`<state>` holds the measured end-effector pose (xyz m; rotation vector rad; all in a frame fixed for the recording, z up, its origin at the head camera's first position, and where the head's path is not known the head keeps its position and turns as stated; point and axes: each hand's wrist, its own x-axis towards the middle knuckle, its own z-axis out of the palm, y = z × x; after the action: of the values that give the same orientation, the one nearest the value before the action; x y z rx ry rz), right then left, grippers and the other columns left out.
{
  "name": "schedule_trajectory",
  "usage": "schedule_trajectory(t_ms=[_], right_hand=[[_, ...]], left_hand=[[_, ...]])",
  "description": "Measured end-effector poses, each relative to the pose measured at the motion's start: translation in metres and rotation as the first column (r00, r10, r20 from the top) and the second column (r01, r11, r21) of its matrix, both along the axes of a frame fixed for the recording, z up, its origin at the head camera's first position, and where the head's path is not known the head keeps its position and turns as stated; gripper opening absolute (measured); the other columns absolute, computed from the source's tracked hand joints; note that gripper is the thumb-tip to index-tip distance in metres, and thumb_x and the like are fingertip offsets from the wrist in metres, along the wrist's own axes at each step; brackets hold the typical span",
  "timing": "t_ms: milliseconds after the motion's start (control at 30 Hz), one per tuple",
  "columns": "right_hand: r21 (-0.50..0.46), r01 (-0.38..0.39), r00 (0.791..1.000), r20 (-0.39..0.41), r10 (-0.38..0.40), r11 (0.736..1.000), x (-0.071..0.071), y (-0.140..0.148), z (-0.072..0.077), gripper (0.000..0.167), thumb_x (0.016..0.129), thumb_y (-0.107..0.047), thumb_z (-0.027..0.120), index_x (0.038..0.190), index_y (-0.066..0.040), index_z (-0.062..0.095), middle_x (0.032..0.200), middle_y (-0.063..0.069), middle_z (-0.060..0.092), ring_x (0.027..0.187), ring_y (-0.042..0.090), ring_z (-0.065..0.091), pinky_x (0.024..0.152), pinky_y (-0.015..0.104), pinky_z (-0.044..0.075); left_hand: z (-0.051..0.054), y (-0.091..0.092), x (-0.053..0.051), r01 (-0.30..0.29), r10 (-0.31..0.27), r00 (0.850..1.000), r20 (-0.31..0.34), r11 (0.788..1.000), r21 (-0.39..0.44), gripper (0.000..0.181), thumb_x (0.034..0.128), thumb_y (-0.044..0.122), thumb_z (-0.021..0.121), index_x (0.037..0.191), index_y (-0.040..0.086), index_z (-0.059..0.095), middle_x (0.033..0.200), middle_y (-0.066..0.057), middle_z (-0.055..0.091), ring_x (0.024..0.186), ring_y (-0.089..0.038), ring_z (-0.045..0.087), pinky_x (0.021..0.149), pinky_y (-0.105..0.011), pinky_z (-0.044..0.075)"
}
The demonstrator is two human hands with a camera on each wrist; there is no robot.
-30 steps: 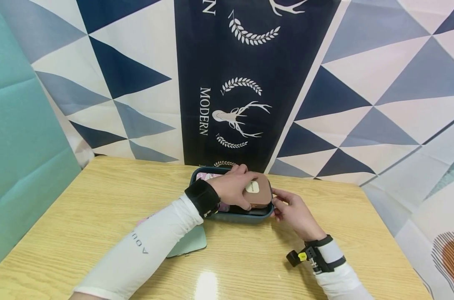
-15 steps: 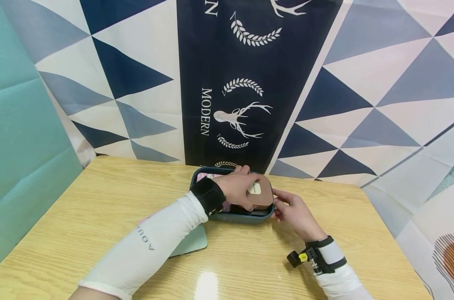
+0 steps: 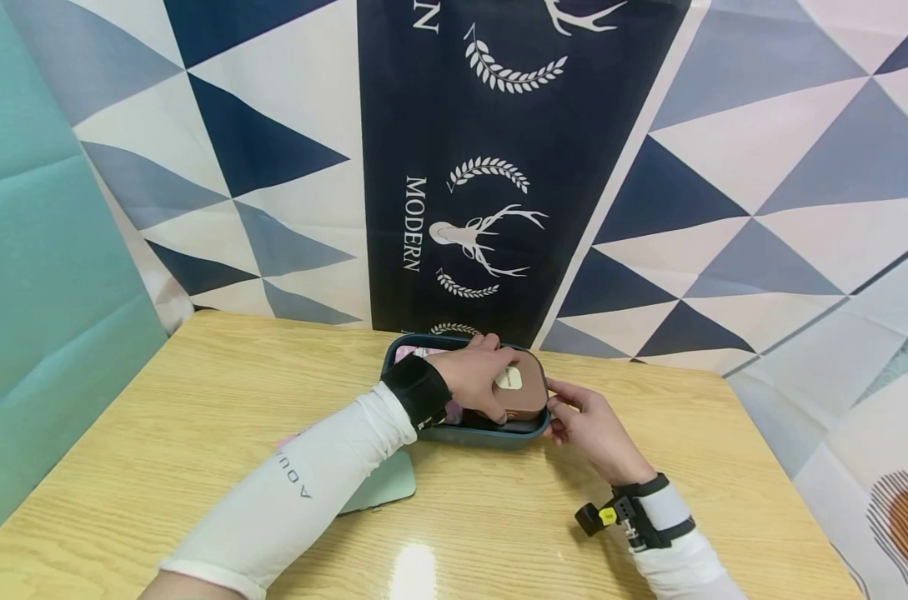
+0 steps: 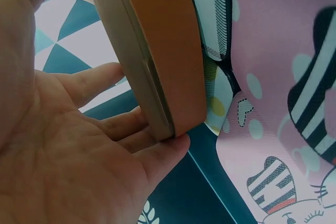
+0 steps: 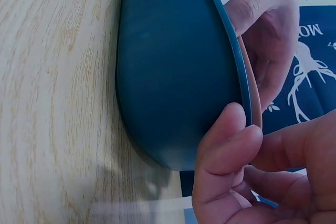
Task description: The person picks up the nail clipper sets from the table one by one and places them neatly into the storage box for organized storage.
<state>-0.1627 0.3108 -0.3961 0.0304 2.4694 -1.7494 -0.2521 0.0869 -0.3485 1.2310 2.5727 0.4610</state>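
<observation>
A dark blue oblong storage bin (image 3: 484, 439) stands on the table near the wall. In its right end sits a brown rounded case (image 3: 529, 393) with a cream label on top. My left hand (image 3: 469, 375) grips the case from above, thumb on the near side and fingers over the far side. In the left wrist view the fingertips curl under the case's edge (image 4: 168, 51). My right hand (image 3: 592, 429) pinches the bin's right rim; the right wrist view shows thumb and fingers at the rim beside the case. A pink patterned item (image 4: 283, 61) lies in the bin's left part.
A pale green flat object (image 3: 382, 483) lies on the wooden table (image 3: 499, 533), partly under my left forearm, with a bit of pink beside it. The patterned wall covering (image 3: 454, 167) rises right behind the bin.
My left hand has shifted very slightly right with the brown case, and the view has drifted a little. The right hand keeps its place at the rim.
</observation>
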Motion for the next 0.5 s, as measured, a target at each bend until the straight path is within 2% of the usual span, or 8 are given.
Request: schedule_trajectory(t_ms=[267, 500], right_hand=[[0.001, -0.001, 1.0, -0.002, 0.001, 1.0, 0.0004, -0.0009, 0.0019, 0.048, 0.112, -0.005, 0.045, 0.158, 0.008, 0.041, 0.103, 0.021, 0.064, 0.076, 0.022, 0.064, 0.062, 0.03, 0.052], [0.003, 0.0, 1.0, 0.0, 0.0, 1.0, 0.0002, -0.0007, 0.0019, 0.048, 0.112, -0.006, 0.045, 0.158, 0.007, 0.041, 0.102, 0.02, 0.064, 0.075, 0.02, 0.063, 0.062, 0.029, 0.051]], left_hand=[[-0.0006, -0.0006, -0.001, 0.012, -0.012, 1.0, -0.004, 1.0, -0.001, 0.093, 0.0833, 0.037, 0.089, 0.161, 0.015, 0.043, 0.128, -0.007, 0.047, 0.12, -0.024, 0.043, 0.097, -0.031, 0.045], [-0.002, -0.0004, -0.0023, 0.011, -0.011, 1.0, 0.019, 1.0, 0.003, 0.094, 0.0836, 0.037, 0.089, 0.162, 0.016, 0.042, 0.128, -0.006, 0.047, 0.121, -0.023, 0.043, 0.097, -0.031, 0.045]])
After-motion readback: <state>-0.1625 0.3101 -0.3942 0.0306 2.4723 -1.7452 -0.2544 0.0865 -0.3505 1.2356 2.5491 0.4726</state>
